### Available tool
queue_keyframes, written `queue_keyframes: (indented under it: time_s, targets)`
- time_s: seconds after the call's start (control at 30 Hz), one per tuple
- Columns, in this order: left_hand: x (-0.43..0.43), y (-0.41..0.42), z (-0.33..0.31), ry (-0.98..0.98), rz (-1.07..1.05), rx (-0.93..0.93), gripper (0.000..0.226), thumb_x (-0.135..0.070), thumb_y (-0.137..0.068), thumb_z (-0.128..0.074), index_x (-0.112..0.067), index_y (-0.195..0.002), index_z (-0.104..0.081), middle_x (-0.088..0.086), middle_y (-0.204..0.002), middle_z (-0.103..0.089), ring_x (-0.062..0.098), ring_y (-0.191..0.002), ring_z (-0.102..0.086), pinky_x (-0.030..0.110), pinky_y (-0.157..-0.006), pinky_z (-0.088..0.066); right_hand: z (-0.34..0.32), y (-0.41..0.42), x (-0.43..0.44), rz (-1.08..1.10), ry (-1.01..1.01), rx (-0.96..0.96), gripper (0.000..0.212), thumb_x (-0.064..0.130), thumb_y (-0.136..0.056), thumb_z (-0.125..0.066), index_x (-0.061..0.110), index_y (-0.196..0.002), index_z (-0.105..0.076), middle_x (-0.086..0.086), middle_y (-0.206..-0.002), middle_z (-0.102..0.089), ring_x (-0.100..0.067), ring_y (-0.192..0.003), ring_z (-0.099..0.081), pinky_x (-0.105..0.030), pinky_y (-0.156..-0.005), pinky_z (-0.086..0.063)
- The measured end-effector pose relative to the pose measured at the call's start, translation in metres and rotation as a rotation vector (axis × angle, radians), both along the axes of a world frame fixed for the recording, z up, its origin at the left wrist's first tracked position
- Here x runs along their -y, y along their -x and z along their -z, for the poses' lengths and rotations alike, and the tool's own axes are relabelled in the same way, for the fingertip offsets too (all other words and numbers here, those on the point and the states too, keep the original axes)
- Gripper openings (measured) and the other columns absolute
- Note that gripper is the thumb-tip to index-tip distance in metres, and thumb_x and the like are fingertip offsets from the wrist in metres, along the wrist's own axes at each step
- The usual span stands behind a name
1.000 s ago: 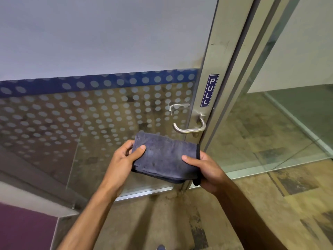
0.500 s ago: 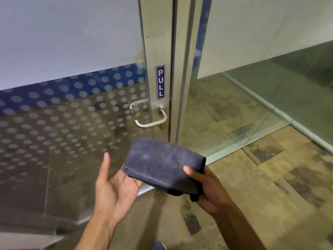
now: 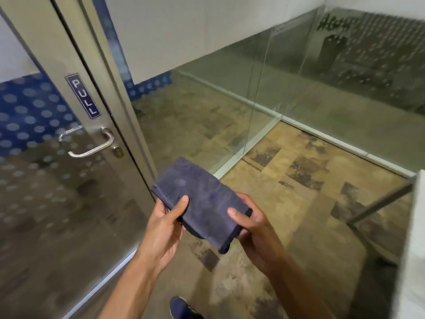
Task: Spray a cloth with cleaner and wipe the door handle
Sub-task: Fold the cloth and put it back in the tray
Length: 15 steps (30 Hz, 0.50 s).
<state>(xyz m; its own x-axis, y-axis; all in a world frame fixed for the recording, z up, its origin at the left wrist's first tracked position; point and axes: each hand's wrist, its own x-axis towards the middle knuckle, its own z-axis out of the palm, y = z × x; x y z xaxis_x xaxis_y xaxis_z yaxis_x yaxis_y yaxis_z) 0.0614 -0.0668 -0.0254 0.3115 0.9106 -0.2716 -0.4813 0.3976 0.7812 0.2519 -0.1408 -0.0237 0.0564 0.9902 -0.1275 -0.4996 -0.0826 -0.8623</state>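
Note:
A folded dark grey-blue cloth [image 3: 202, 203] is held flat in front of me by both hands. My left hand [image 3: 166, 223] grips its near left edge, thumb on top. On the right edge sits my right hand [image 3: 254, 229], thumb pressed on top and fingers underneath. The silver lever door handle [image 3: 92, 146] is on the metal door frame at the left, below a blue PULL sign [image 3: 83, 96], well away from the cloth. No spray bottle is visible.
The glass door [image 3: 46, 192] with dotted frosting fills the left. Glass partitions [image 3: 264, 100] run across the right, with a white rail at floor level. A white object on a metal leg [image 3: 416, 238] stands at the right edge. My blue shoe [image 3: 181, 308] shows below.
My view has swung right, so the door handle now lies far left. My left hand, open half a second ago, has closed on the cloth again.

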Motion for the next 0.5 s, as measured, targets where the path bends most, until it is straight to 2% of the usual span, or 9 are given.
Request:
queue_keyframes:
  time_s: [0.07, 0.13, 0.2, 0.23, 0.3, 0.4, 0.43, 0.5]
  targets:
    - [0.014, -0.018, -0.003, -0.06, 0.079, -0.075, 0.055, -0.017, -0.09, -0.078, -0.021, -0.142, -0.059, 0.005, -0.137, -0.072, 0.026, -0.125, -0.07, 0.036, -0.093, -0.062, -0.005, -0.021, 0.031, 0.048, 0.072, 0.003, 0.037, 0.026, -0.089, -0.072, 0.006, -0.119, -0.061, -0.023, -0.12, -0.068, -0.03, -0.104, -0.067, -0.037, -0.086, -0.05]
    - [0.029, -0.038, -0.006, -0.117, 0.177, -0.131, 0.055, -0.022, -0.088, -0.078, -0.023, -0.14, -0.061, 0.005, -0.137, -0.072, 0.026, -0.125, -0.07, 0.036, -0.095, -0.062, -0.009, -0.041, 0.061, 0.069, 0.116, 0.036, 0.034, 0.031, -0.087, -0.073, 0.006, -0.107, -0.06, -0.017, -0.097, -0.066, -0.019, -0.079, -0.063, -0.025, -0.066, -0.044]
    - [0.047, -0.06, -0.01, -0.164, 0.263, -0.166, 0.051, -0.025, -0.087, -0.077, -0.025, -0.136, -0.064, 0.005, -0.134, -0.073, 0.026, -0.123, -0.071, 0.035, -0.093, -0.063, -0.011, -0.059, 0.091, 0.09, 0.115, 0.053, 0.02, 0.029, -0.091, -0.07, 0.012, -0.097, -0.061, -0.005, -0.088, -0.069, -0.011, -0.07, -0.064, -0.019, -0.062, -0.046]
    - [0.056, -0.072, -0.012, -0.182, 0.305, -0.175, 0.05, -0.026, -0.086, -0.077, -0.025, -0.134, -0.066, 0.005, -0.133, -0.074, 0.026, -0.121, -0.072, 0.033, -0.09, -0.063, -0.012, -0.067, 0.106, 0.1, 0.111, 0.065, 0.017, 0.03, -0.092, -0.071, 0.015, -0.094, -0.062, -0.003, -0.09, -0.071, -0.013, -0.076, -0.066, -0.021, -0.069, -0.049]
    - [0.076, -0.097, -0.016, -0.202, 0.407, -0.189, 0.051, -0.032, -0.082, -0.081, -0.023, -0.131, -0.069, 0.008, -0.131, -0.075, 0.027, -0.118, -0.074, 0.03, -0.085, -0.063, -0.014, -0.084, 0.135, 0.136, 0.116, 0.107, 0.024, 0.038, -0.087, -0.077, 0.019, -0.095, -0.064, -0.01, -0.102, -0.072, -0.027, -0.093, -0.065, -0.039, -0.086, -0.046]
    - [0.104, -0.134, -0.02, -0.219, 0.59, -0.184, 0.047, -0.033, -0.083, -0.08, -0.02, -0.127, -0.072, 0.013, -0.13, -0.075, 0.029, -0.116, -0.075, 0.03, -0.083, -0.063, -0.01, -0.108, 0.175, 0.209, 0.128, 0.112, 0.044, 0.04, -0.085, -0.079, 0.015, -0.117, -0.064, -0.021, -0.126, -0.07, -0.046, -0.116, -0.065, -0.064, -0.108, -0.038]
    - [0.113, -0.146, -0.02, -0.224, 0.651, -0.179, 0.044, -0.032, -0.084, -0.079, -0.021, -0.127, -0.073, 0.014, -0.13, -0.074, 0.03, -0.116, -0.074, 0.03, -0.084, -0.063, -0.007, -0.116, 0.188, 0.212, 0.126, 0.102, 0.047, 0.036, -0.088, -0.078, 0.016, -0.127, -0.062, -0.021, -0.131, -0.068, -0.046, -0.123, -0.063, -0.068, -0.114, -0.035]
    - [0.128, -0.17, -0.02, -0.227, 0.759, -0.169, 0.04, -0.028, -0.087, -0.077, -0.024, -0.127, -0.073, 0.013, -0.131, -0.074, 0.03, -0.119, -0.073, 0.031, -0.086, -0.062, -0.003, -0.132, 0.215, 0.244, 0.122, 0.082, 0.048, 0.027, -0.093, -0.074, 0.019, -0.137, -0.058, -0.021, -0.135, -0.066, -0.044, -0.127, -0.062, -0.07, -0.114, -0.034]
